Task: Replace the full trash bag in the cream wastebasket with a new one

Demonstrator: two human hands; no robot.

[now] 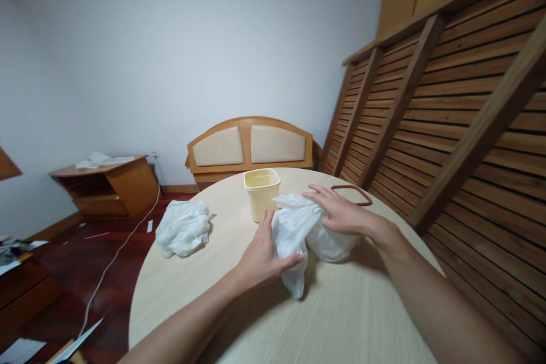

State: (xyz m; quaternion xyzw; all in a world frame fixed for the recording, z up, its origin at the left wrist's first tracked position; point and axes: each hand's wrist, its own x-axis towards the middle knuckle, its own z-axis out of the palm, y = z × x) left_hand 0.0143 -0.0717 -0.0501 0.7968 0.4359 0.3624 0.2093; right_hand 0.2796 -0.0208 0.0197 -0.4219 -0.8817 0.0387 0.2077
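- White plastic bag (292,227): above the near-middle of the tabletop (341,313), between both hands; a bulkier white bundle (333,245) sits on the tabletop just right of it. One bag or two, can't tell.
- Left hand (260,253): thumb and fingers spread wide, against the bag's left side; no closed grip visible.
- Right hand (341,213): fingers extended over the top of the film, thumb below them. Pinching or just resting, can't tell.
- Step in hand, my read: two-handed working of the loose film; opening out or gathering up, can't tell which.
- Next move calls for a definite hold on a film edge, light pull, and care around the bin.
- Pale yellow bin (261,199): upright, open top, right behind the bag. Contact unclear.
- Second crumpled white bag (182,228): left side of tabletop, well apart from the hands.
- Brown frame (364,195): flat, far right, beyond the right hand.
- Writing: no readable brand or label on bags or bin. Papers (102,160) on the cabinet (133,190) at left: too small to read.
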